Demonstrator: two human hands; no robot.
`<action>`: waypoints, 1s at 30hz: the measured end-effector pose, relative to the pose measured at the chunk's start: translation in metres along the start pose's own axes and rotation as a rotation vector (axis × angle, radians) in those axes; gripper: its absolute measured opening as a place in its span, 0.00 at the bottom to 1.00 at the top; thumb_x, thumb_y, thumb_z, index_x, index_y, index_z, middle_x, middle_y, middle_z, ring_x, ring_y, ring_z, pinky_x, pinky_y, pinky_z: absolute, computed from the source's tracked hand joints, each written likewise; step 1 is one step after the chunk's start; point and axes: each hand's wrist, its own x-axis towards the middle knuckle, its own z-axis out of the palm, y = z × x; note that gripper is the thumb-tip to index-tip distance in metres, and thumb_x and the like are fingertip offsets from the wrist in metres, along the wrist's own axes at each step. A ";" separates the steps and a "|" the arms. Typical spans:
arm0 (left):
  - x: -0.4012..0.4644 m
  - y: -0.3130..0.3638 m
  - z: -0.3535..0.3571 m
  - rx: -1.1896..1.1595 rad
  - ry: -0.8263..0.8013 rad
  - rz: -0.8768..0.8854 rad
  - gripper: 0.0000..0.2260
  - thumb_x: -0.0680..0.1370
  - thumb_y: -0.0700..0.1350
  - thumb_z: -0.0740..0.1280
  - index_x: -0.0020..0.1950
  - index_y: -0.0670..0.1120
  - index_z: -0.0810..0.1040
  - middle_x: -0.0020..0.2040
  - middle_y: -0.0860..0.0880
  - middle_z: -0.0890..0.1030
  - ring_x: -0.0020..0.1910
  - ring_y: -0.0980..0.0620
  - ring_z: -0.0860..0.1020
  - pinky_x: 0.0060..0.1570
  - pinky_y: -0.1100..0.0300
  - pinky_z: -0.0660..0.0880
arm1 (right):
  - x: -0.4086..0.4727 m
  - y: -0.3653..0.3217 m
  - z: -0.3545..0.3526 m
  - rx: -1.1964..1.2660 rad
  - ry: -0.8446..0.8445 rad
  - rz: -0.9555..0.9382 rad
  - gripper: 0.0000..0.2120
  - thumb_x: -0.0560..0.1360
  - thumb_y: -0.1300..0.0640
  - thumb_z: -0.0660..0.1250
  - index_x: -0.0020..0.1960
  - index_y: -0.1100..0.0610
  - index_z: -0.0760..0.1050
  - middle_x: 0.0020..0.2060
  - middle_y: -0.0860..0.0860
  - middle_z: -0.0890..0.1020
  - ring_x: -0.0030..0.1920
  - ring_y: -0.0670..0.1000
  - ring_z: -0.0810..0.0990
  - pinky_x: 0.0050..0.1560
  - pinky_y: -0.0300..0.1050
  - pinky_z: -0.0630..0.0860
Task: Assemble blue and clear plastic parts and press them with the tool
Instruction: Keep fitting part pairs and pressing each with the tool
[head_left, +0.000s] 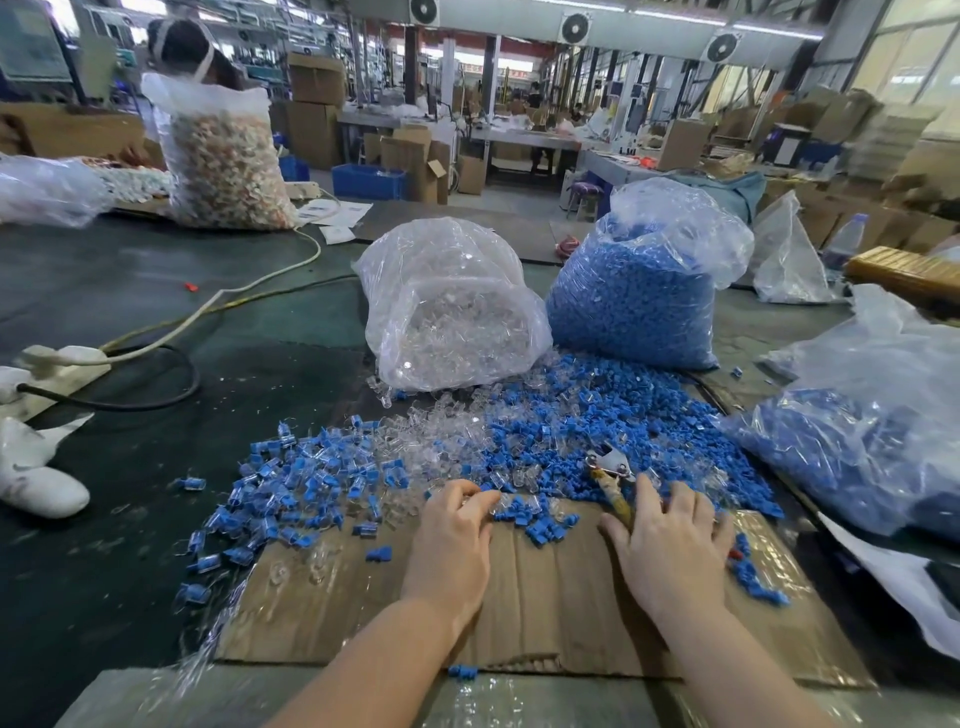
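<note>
Hands: left hand (453, 525) pinches, probably, one clear part (503, 500); right hand (670, 535) grips one tool (612, 474); two full bags (631, 306) behind.

At lower centre of the frame, the left hand (453, 535) lay on a cardboard sheet (545, 613), its fingers (480, 500) curled over clear parts (431, 441) at the pile's edge. To its right, the right hand (670, 540) rested with the tool (613, 475) under its fingers, against loose blue parts (597, 415). Behind, mid-frame, stood a bag of clear pieces (452, 306) and a bag of blue pieces (639, 296) on the dark worktop (130, 291).
</note>
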 end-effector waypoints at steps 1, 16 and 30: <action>0.000 0.000 0.001 0.000 0.001 0.008 0.18 0.79 0.44 0.61 0.69 0.51 0.68 0.64 0.55 0.69 0.62 0.60 0.65 0.63 0.72 0.57 | -0.002 -0.004 -0.002 0.058 0.062 -0.046 0.28 0.77 0.40 0.56 0.73 0.52 0.62 0.66 0.56 0.70 0.67 0.57 0.66 0.68 0.57 0.59; -0.003 -0.003 0.002 0.011 0.020 0.068 0.12 0.78 0.46 0.62 0.62 0.50 0.74 0.59 0.56 0.75 0.59 0.63 0.68 0.59 0.75 0.57 | -0.011 -0.040 -0.004 0.336 0.164 -0.371 0.10 0.68 0.68 0.71 0.47 0.57 0.80 0.40 0.51 0.81 0.43 0.55 0.79 0.48 0.48 0.77; -0.005 -0.005 0.004 0.028 0.021 0.080 0.14 0.79 0.46 0.62 0.65 0.52 0.71 0.57 0.57 0.71 0.58 0.61 0.67 0.62 0.68 0.64 | -0.033 -0.066 0.010 0.742 0.201 -0.281 0.03 0.73 0.63 0.68 0.45 0.57 0.79 0.41 0.49 0.81 0.45 0.51 0.77 0.45 0.43 0.73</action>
